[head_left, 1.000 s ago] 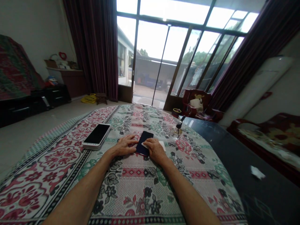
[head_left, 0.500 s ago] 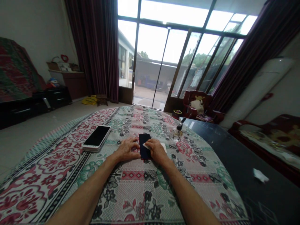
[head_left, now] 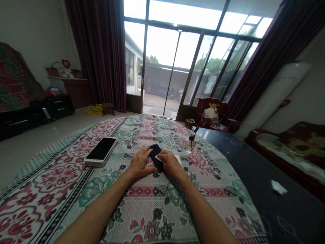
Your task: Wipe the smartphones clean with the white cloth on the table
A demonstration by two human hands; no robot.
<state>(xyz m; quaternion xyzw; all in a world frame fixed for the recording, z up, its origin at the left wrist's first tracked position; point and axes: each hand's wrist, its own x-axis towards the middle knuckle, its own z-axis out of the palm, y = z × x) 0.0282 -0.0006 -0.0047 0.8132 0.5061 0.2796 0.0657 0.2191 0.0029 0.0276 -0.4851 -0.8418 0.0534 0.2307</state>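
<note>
A dark flat rectangular object (head_left: 155, 156) lies tilted on the patterned tablecloth between my hands. My left hand (head_left: 141, 164) rests at its left side, fingers apart, with fingertips touching its upper edge and the thumb at its lower edge. On its right side, my right hand (head_left: 170, 163) has its fingers closed on a small white tissue (head_left: 159, 158) pressed to the dark surface. Something white and flat (head_left: 178, 158) lies partly hidden behind my right hand.
A large phone (head_left: 102, 149) lies on a pale stack at the left. Beyond my right hand stands a clear glass jar (head_left: 190, 145) with a black brush (head_left: 194, 134). A crumpled tissue (head_left: 278, 187) sits on the dark table (head_left: 256, 176) at the right.
The dark object has turned, its top end now leaning left. My left hand has shifted slightly with it, its fingers reaching the upper edge. The whole view has moved slightly.
</note>
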